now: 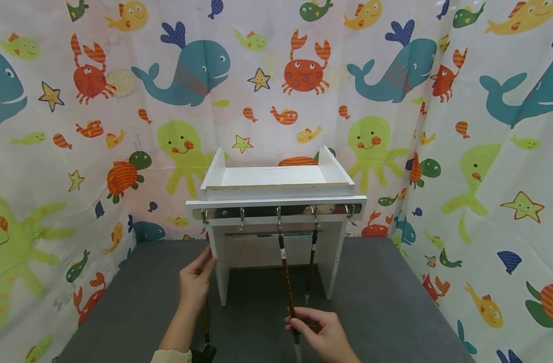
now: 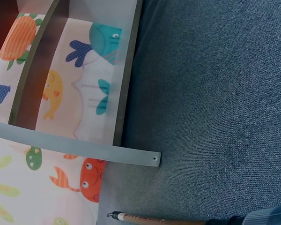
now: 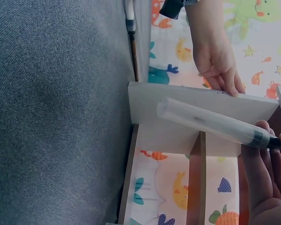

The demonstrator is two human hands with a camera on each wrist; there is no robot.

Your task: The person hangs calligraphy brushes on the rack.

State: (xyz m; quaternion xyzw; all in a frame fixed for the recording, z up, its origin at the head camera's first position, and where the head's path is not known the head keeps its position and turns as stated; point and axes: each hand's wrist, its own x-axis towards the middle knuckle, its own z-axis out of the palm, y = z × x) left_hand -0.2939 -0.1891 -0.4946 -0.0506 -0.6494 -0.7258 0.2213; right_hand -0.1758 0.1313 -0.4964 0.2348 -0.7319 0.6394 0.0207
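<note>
My right hand (image 1: 319, 330) pinches a brown-handled brush (image 1: 286, 277) near its lower end. That brush reaches up to the middle hook (image 1: 279, 217) of a white wooden rack (image 1: 276, 202). A clear plastic cap (image 3: 210, 123) covers its tip, seen close in the right wrist view. Another brush (image 1: 311, 267) hangs from the hook just to the right. My left hand (image 1: 197, 280) rests its fingers against the rack's left side panel (image 1: 219, 267); in the right wrist view the fingertips (image 3: 234, 89) lie at the panel's edge.
A further capped brush (image 2: 164, 221) lies left of the rack, partly behind my left forearm in the head view. The rack stands on a grey cloth-covered table (image 1: 372, 302). A sea-animal curtain (image 1: 267, 121) surrounds the back and sides. An open tray (image 1: 274, 175) tops the rack.
</note>
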